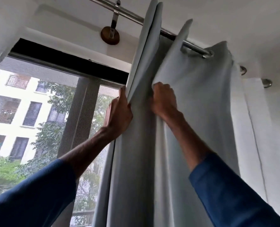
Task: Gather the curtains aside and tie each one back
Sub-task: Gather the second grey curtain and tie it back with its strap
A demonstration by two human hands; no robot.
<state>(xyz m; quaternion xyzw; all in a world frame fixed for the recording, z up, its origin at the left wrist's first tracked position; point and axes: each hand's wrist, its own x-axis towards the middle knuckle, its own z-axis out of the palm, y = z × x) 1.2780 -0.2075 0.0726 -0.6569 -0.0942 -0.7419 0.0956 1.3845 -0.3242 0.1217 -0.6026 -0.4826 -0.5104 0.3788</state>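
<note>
Both grips clamped on curtain (193,99): left hand (118,115) on leading fold, right hand (163,100) beside, w/ cloth bunched.

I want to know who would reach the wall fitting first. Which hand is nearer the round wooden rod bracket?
Left. The left hand grips the curtain edge almost straight below the bracket; the right hand holds a fold further to the right.
</note>
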